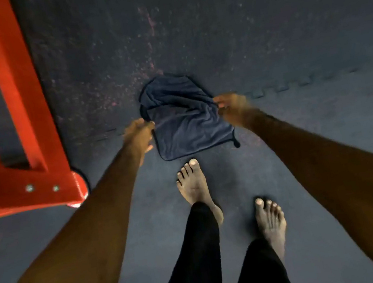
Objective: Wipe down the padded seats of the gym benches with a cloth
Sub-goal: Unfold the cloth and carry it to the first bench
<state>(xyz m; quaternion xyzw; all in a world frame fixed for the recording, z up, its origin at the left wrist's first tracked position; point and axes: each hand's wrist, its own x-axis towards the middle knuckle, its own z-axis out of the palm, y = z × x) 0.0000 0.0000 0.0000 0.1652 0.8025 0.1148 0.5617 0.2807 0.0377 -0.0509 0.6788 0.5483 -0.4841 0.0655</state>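
A soft, dark blue square cloth point(184, 117) is held up over the dark floor mat point(261, 31), crumpled at the far side and flat near the bare feet. Its left edge is pinched by the left hand point(139, 134), its right edge by the right hand point(231, 106). A red metal frame point(13, 119) is seen at the left.

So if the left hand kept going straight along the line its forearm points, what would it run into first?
Most likely the dark blue cloth, whose left edge the left hand already pinches. Past the cloth, only the dark floor mat shows. The red metal frame sits off to the side, out of that line. Depth is unclear.
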